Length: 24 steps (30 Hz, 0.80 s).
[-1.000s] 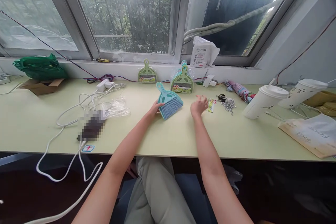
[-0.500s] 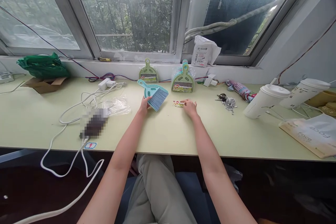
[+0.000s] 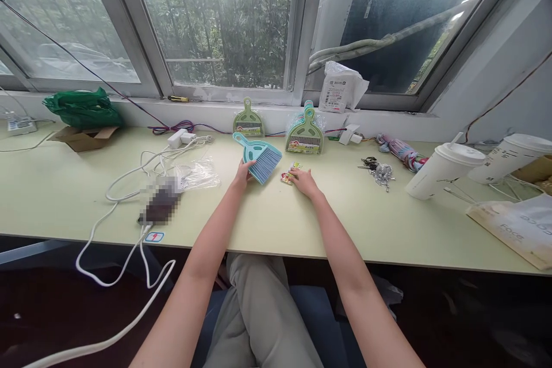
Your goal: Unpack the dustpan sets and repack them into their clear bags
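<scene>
My left hand [image 3: 244, 172] grips the right-tilted blue dustpan-and-brush set [image 3: 259, 156] by its lower left edge, thumb on top. The brush's grey-blue bristles face me and the handle points up to the left. Just right of it, my right hand [image 3: 305, 180] has its fingers closed on a small colourful printed card [image 3: 290, 173], held slanted at the table surface; the fingers partly cover it. Behind the hands, a green dustpan set [image 3: 249, 121] in clear wrap leans by the sill, and a stack of wrapped dustpan sets [image 3: 305, 132] stands to its right.
White cables [image 3: 125, 190] and a crumpled clear plastic bag [image 3: 200, 173] lie left. Keys with a chain [image 3: 379, 172], a folded umbrella [image 3: 401, 152], a white lidded cup [image 3: 444, 169] and a tissue pack [image 3: 513, 227] are right. A green bag [image 3: 81, 108] sits on a cardboard box at far left.
The printed card has turned from lying level to slanted and come nearer to me, with my right hand on it. My left hand still holds the blue set. The view has shifted slightly.
</scene>
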Available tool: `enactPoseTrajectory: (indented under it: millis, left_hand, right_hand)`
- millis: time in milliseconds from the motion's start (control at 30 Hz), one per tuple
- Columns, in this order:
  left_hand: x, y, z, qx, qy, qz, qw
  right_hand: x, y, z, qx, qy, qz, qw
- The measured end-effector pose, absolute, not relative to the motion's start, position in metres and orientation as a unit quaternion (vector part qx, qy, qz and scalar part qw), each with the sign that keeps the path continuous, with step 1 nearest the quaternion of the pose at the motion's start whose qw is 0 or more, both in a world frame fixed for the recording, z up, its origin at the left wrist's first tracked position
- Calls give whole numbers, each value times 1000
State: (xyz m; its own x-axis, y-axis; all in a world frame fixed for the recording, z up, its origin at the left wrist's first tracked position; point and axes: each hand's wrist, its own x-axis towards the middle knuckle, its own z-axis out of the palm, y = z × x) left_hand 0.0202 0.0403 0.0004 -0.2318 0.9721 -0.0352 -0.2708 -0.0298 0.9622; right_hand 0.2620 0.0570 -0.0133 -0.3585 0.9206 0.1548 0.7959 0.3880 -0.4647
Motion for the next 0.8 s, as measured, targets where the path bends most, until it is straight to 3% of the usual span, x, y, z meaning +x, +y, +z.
enactPoseTrajectory:
  millis: [133,300,367,600,800]
  left_hand:
    - [22,39,-1,374,479,608,511]
    - [31,38,-3,382,476,588,531]
    - [38,35,-1,391,464,580,543]
    - [49,29,4,419,400,571,582]
    - [45,33,-2,402,411,592,565]
  right_hand:
    - [269,61,-10,-591,-753,146,251]
    - [268,55,9,-607,-648,135,440]
    - [257,46,15,-575,-666,104,463]
    - [208,24,4,-455,-837,144,269]
    - [203,18,-2,-479,-838,120,231]
